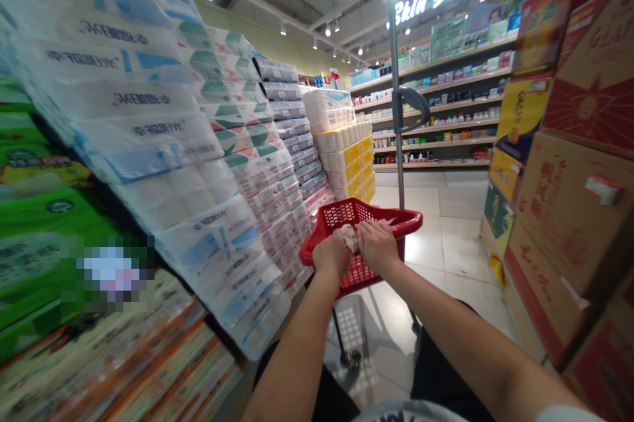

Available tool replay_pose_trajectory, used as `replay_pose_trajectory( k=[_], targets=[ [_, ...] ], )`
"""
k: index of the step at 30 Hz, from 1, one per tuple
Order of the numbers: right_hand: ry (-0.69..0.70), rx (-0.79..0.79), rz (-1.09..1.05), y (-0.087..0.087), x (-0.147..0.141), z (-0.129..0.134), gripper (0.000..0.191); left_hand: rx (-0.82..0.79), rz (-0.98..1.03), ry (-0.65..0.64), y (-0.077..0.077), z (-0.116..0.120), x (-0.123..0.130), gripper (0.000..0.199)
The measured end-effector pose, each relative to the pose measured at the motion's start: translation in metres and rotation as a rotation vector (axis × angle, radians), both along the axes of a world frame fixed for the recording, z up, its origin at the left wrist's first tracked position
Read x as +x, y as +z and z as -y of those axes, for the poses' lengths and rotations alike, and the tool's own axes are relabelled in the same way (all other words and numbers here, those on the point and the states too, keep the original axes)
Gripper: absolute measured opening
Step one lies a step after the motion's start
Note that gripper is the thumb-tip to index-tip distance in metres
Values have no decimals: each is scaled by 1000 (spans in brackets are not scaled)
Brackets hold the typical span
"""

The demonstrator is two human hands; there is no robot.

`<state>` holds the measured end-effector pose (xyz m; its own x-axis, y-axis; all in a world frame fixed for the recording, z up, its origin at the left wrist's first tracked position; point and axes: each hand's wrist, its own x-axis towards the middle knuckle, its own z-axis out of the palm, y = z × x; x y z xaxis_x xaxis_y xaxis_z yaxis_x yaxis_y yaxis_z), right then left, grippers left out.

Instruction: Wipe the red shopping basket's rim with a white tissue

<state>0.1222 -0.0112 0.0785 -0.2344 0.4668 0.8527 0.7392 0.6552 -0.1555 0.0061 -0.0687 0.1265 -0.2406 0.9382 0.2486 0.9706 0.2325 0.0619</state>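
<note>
A red plastic shopping cart (pixel 407 224) with a perforated basket stands right in front of me. My left hand (pixel 333 254) is closed in a fist at the near rim of the cart. Beside it, my right hand (pixel 377 246) is curled over the same rim, fingers bent and close together. Between the two hands sits a small crumpled whitish thing with a coloured pattern (pixel 349 238); its kind is unclear. My palms and the part of the rim beneath them are hidden. A grey pole (pixel 393 32) with a dark grey loop rises behind the cart's right side.
Tall stacks of wrapped toilet paper (pixel 198 197) line the left, with green packs (pixel 44 257) nearer me. Printed cardboard boxes (pixel 559 211) are piled at the right. Pale floor tiles (pixel 446 224) run between them toward shelves of small products (pixel 446 105).
</note>
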Motion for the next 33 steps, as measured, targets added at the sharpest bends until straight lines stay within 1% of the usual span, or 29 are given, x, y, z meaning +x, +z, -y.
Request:
replay_pose_trajectory(
  k=[1,3,5,6,7,8,12,14,16,18,20,22,24,25,27,28,29,30,31,33],
  targets=[
    [-4,-2,3,0,1,0,32,114,-17,-57,-7,2,-1,40],
    [-9,-7,10,0,2,0,31,321,-76,-212,-25,7,-3,44],
    [-11,-10,8,0,3,0,31,429,-118,-319,-39,13,-5,44],
    [-11,-10,5,0,4,0,31,441,-126,-342,-42,15,-5,44],
    [-10,-10,2,0,4,0,31,429,-122,-341,-41,15,-5,43],
    [-8,-9,1,0,4,0,31,398,-110,-318,-37,14,-5,41],
    [-2,1,1,-1,3,-1,30,175,-45,-118,-9,4,0,36],
    [-5,6,-3,-1,2,-2,31,113,-36,-59,-2,0,0,36],
    [-4,7,0,-2,3,-2,31,159,-56,-88,-8,2,-1,40],
    [2,6,12,-2,5,-1,31,263,-103,-180,-20,7,-3,45],
    [7,6,20,-1,7,0,30,330,-158,-279,-33,13,-6,48],
    [8,6,18,-1,8,0,30,356,-183,-341,-38,16,-9,49],
    [5,4,6,-1,8,0,30,331,-157,-330,-33,13,-9,48],
    [4,4,-1,-1,7,-1,30,290,-128,-293,-28,10,-9,46],
    [3,5,-12,-2,6,-1,31,161,-59,-181,-14,3,-7,41],
    [4,6,-14,-2,5,-1,31,87,-28,-111,-9,-1,-7,40],
    [5,7,-14,-3,5,-1,31,40,-14,-71,-4,-3,-6,40],
    [7,7,-12,-3,5,-1,31,24,-12,-53,-3,-3,-5,41],
    [9,7,-10,-4,5,-1,31,41,-21,-59,-4,-2,-5,42],
    [17,11,-2,-6,7,0,30,156,-69,-142,-14,5,-5,43]
  ],
)
